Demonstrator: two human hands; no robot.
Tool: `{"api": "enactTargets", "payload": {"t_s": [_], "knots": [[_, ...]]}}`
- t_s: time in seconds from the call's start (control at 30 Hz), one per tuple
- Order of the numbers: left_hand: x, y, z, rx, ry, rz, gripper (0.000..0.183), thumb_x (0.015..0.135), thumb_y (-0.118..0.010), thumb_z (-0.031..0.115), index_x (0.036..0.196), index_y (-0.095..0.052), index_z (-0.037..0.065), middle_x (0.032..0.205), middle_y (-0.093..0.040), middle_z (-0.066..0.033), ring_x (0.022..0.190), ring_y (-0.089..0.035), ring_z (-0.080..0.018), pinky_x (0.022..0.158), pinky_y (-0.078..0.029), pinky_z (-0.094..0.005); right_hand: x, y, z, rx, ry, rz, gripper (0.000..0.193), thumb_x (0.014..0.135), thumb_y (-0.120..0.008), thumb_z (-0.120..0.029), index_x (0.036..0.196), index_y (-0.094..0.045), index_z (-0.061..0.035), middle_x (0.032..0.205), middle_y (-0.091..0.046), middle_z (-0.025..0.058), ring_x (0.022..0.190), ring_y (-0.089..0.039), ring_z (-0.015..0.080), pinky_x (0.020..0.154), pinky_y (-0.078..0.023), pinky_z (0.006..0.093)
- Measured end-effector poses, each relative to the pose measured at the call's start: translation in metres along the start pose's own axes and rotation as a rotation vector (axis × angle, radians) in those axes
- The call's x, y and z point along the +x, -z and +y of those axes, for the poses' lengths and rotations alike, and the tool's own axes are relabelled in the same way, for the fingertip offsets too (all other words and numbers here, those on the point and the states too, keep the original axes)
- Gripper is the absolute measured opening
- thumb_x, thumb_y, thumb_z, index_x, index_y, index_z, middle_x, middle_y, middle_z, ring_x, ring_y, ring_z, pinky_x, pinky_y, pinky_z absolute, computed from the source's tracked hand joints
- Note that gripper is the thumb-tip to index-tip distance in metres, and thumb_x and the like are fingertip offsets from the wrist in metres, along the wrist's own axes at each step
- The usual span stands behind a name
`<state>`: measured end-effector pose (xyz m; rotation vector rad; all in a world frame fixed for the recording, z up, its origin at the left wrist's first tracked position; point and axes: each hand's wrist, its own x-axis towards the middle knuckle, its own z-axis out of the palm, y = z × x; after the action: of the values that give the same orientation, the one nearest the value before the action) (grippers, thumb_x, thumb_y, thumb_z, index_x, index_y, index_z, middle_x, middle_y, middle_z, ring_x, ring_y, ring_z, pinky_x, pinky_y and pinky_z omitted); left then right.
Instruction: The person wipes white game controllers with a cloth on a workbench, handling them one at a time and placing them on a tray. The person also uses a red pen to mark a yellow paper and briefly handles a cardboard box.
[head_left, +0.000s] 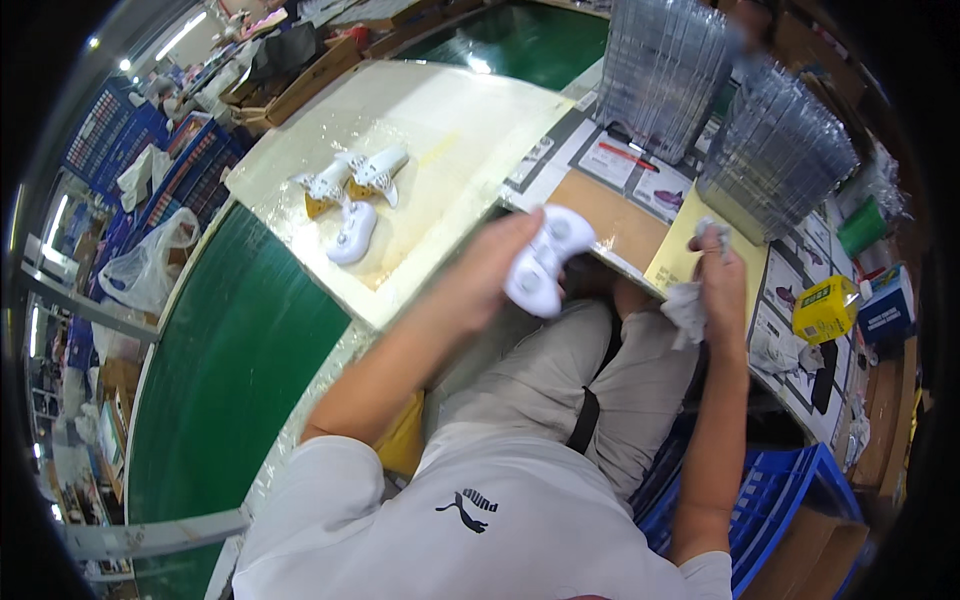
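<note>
Held over my lap is a white game-style controller (548,262), with my left hand (497,256) gripping its left side. My right hand (724,285), off to the right, pinches a crumpled white cloth or tissue (684,308); part of it sticks up above the fingers. A second white controller (353,234) lies on the pale tabletop (450,120) to the left. Just beyond it rest two small white toys with fins and yellowish undersides, one toy (322,186) left of the other toy (378,172).
Stacks of clear plastic trays (660,80) stand at the back right, near a red pen (628,156) and a brown board (612,212). A yellow box (826,309) and a blue box (888,304) sit far right. A green conveyor belt (225,370) curves along the left; a blue crate (780,500) is lower right.
</note>
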<state>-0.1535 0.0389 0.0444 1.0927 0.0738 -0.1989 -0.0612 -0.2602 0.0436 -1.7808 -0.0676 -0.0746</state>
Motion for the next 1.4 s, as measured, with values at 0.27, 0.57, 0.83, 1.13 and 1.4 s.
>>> {"api": "enactTargets", "payload": {"t_s": [0.27,0.57,0.83,1.13,1.4], "knots": [[0.045,0.104,0.125,0.677,-0.024,0.381,0.073,0.088,-0.076,0.029,0.149,-0.048,0.001,0.118,-0.067,-0.0145,0.098,-0.07,-0.022,0.074,-0.062,-0.0405,0.032,0.085,-0.012,0.306,0.052,-0.003,0.036,0.109,-0.053,-0.031,0.105,-0.071,0.0001,0.086,-0.063,-0.0005,0.073,-0.053,0.0061,0.065,-0.041,0.0237],[0.149,0.148,0.152,0.823,-0.004,0.369,0.05,0.093,-0.069,0.027,0.137,-0.063,0.004,0.105,-0.068,-0.0047,0.086,-0.066,-0.0142,0.067,-0.059,-0.0316,0.012,0.124,0.027,0.071,-0.007,0.148,0.037,0.101,-0.07,-0.019,0.127,-0.064,0.0066,0.107,-0.07,0.0028,0.092,-0.06,0.0066,0.081,-0.049,0.0233],[0.203,0.188,0.147,1.017,0.054,0.345,0.054,0.095,-0.069,0.022,0.145,-0.057,0.003,0.112,-0.07,-0.0076,0.093,-0.067,-0.0131,0.078,-0.054,-0.0274,0.05,0.136,0.044,-0.57,-0.051,0.386,0.059,0.102,-0.069,-0.032,0.143,-0.057,0.0083,0.135,-0.066,0.0174,0.118,-0.061,0.022,0.104,-0.046,0.033],[0.084,0.192,0.194,1.756,-0.132,0.315,0.038,0.096,-0.069,0.037,0.106,-0.075,0.001,0.09,-0.072,-0.0206,0.076,-0.067,-0.0278,0.073,-0.054,-0.0388,0.089,0.098,0.052,-0.255,-0.062,0.286,0.044,0.106,-0.064,-0.024,0.137,-0.061,0.0069,0.125,-0.069,0.0124,0.11,-0.062,0.0158,0.1,-0.047,0.0281],[-0.057,0.164,0.121,1.745,0.596,0.653,0.07,0.082,-0.078,0.053,0.125,-0.068,-0.001,0.114,-0.071,-0.0217,0.098,-0.072,-0.0346,0.086,-0.056,-0.0391,0.085,-0.017,0.006,0.133,0.075,0.153,0.03,0.107,-0.06,-0.016,0.129,-0.065,0.0041,0.118,-0.069,0.0089,0.105,-0.062,0.0122,0.095,-0.049,0.0272]]}}
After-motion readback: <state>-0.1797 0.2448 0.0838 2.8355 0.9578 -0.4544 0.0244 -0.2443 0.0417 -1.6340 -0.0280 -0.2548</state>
